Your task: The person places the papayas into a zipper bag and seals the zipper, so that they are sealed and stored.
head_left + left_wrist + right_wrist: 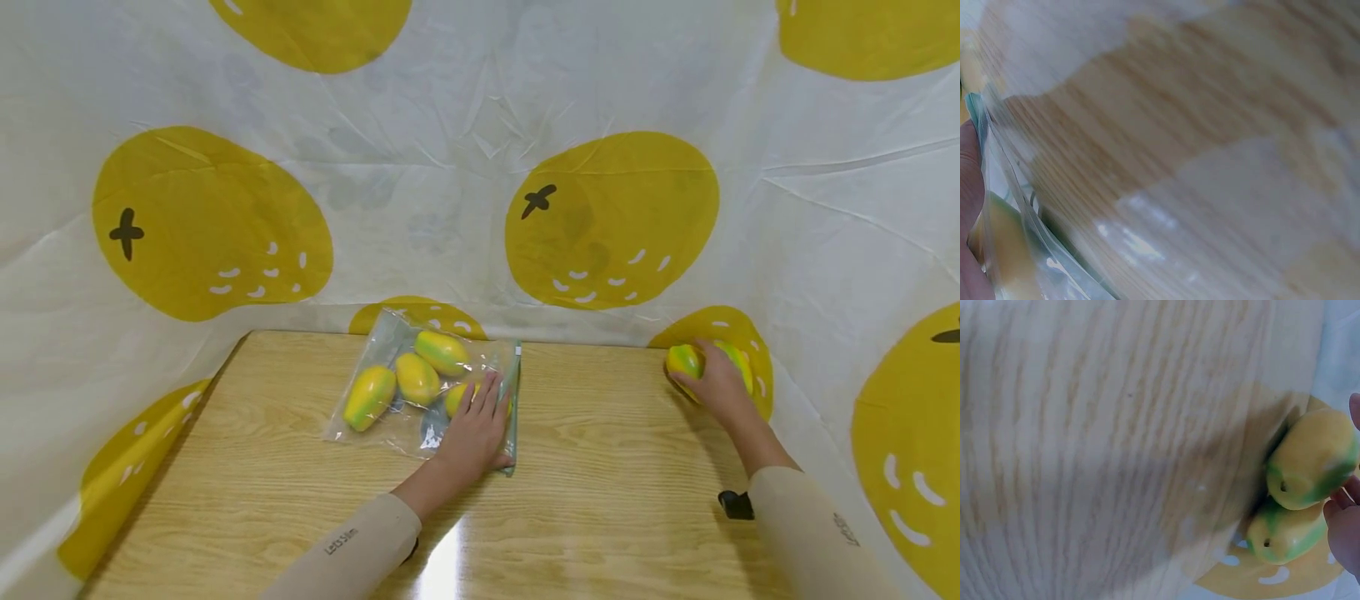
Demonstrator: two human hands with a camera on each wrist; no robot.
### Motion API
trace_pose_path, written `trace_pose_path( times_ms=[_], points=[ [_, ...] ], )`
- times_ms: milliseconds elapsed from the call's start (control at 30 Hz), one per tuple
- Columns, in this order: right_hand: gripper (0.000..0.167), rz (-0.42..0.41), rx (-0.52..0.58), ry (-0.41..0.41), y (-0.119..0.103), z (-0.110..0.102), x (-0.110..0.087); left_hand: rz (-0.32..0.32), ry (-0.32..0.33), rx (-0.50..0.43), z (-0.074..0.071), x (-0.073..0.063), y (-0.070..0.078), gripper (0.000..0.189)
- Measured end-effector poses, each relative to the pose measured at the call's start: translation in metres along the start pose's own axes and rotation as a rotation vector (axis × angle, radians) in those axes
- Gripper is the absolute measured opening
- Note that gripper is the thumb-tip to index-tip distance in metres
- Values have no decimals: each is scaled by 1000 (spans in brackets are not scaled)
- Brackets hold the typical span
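The left hand (472,429) rests with fingers extended on a clear bag (401,425) of yellow-green fruits (371,398) on the counter (600,433). The right hand (723,390) grips a loose fruit (1310,456) beside a second fruit (1285,534).

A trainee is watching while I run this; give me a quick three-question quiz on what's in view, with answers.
1. True or false: the clear zip bag lies under the right hand.
2. How many yellow-green fruits show in the right wrist view?
3. The large prints on the cloth are: A) red, B) yellow, C) blue.

Key: 1. False, under the left hand. 2. Two. 3. B.
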State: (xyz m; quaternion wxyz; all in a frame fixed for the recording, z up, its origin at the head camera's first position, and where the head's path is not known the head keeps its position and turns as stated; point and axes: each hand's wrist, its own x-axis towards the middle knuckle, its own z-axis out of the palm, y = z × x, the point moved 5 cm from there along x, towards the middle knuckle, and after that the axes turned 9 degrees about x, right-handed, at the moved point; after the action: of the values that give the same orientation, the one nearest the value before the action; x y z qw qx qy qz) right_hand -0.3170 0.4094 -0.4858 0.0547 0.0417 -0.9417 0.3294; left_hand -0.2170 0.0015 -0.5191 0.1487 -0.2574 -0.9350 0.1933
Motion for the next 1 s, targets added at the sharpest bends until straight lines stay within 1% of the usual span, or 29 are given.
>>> trace_pose_path(
  times_ms=[300, 467, 600, 733, 933, 1000],
  points=[
    [78, -27, -19, -12, 6, 11, -6, -4, -31, -16, -2, 0, 1, 123],
    [78, -51, -1, 25, 9, 17, -12, 2, -39, -24, -2, -1, 3, 124],
    [80, -60, 19, 33, 7, 22, -15, -2, -49, -24, -2, -2, 2, 124],
    [83, -66, 29, 25, 3, 25, -20, -2, -40, -33, -2, -2, 1, 124],
    [86, -118, 64, 44, 1, 28, -26, 2, -13, -23, 0, -1, 0, 125],
    [88, -126, 76, 37, 1, 29, -27, 0, -3, -22, -1, 0, 0, 125]
  ],
)
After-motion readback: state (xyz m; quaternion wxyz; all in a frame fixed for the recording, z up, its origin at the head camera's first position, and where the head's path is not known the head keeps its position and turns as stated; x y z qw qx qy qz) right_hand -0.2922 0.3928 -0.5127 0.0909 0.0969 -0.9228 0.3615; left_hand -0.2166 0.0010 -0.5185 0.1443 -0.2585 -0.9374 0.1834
